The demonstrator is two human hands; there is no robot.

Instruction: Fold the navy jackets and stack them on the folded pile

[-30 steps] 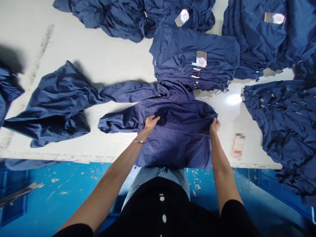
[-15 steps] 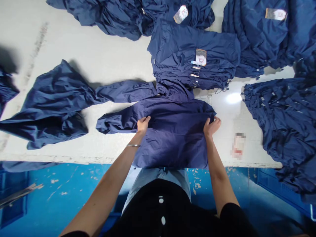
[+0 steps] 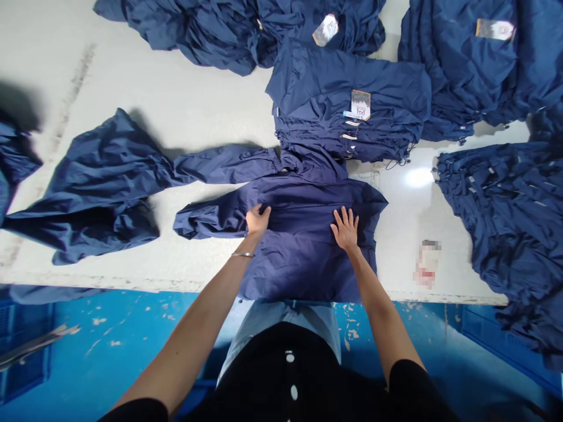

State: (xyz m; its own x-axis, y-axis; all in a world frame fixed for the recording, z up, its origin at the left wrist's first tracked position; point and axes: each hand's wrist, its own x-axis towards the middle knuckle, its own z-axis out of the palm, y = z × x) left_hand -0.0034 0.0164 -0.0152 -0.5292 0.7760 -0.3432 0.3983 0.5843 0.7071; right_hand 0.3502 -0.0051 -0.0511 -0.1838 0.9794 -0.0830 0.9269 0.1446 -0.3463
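Two bare hands work on one navy long-sleeved garment (image 3: pixel 303 252), which lies spread on the desk (image 3: pixel 132 99) at 12 o'clock from the person's chest, its near edge just over the desk's rim. The right hand (image 3: pixel 345 228) is fully open, fingers fanned and palm down on the cloth, a pose that presses the fabric flat against the desk. The left hand (image 3: pixel 258 220), with a thin metal bangle (image 3: pixel 243 254) at its wrist, is curled and seems to have a small fold of the cloth gathered under its fingers, which would keep that side from sliding. One crumpled sleeve (image 3: pixel 211 218) lies out at 9 o'clock, and a longer sleeve (image 3: pixel 224 165) runs toward 10 o'clock into a loose navy heap (image 3: pixel 97 199), though the join is hard to tell. A stack of folded navy garments (image 3: pixel 347 126) with a card tag (image 3: pixel 360 104) sits at 1 o'clock, its tag facing up where it shows. Larger navy piles (image 3: pixel 510 234) lie at 3 o'clock, keeping the middle of the desk free for spreading.
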